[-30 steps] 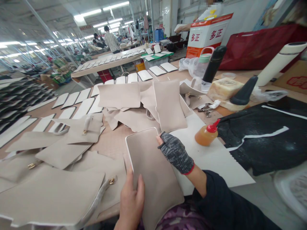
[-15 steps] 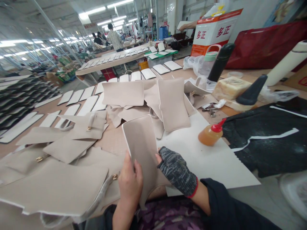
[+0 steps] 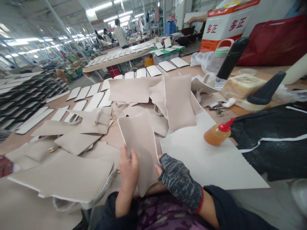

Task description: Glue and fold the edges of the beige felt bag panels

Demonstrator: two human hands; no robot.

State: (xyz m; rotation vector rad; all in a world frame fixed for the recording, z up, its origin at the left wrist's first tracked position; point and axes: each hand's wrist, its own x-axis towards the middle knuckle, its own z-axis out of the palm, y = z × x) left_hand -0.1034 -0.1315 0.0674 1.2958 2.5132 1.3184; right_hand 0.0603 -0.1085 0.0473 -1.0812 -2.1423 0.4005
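A beige leather panel (image 3: 140, 140) with pale edges is held tilted up in front of me, curving slightly. My left hand (image 3: 129, 169), bare, grips its left edge, the thumb lying over the face. On the opposite edge is my right hand (image 3: 179, 179), in a grey fingerless knitted glove with red trim; its thumb shows and the other fingers are mostly hidden. Beyond the held piece lie more beige panels, one upright rectangle (image 3: 180, 103) and one lying crosswise (image 3: 129, 90). A larger beige panel (image 3: 64, 175) rests to the left, near gold-coloured fittings.
A white sheet (image 3: 192, 156) covers the table on the right, with an amber bottle (image 3: 216, 135) with a red nozzle on it. Black material (image 3: 275, 153) lies farther right. Behind stand a dark flask (image 3: 232, 59) and a white-and-orange tin (image 3: 224, 27). Rows of white pieces (image 3: 94, 99) line the table's left.
The camera view has shifted, so the table things appear farther right. The held panel has turned slightly, its top leaning left, and more of its right edge shows. Both hands keep their hold.
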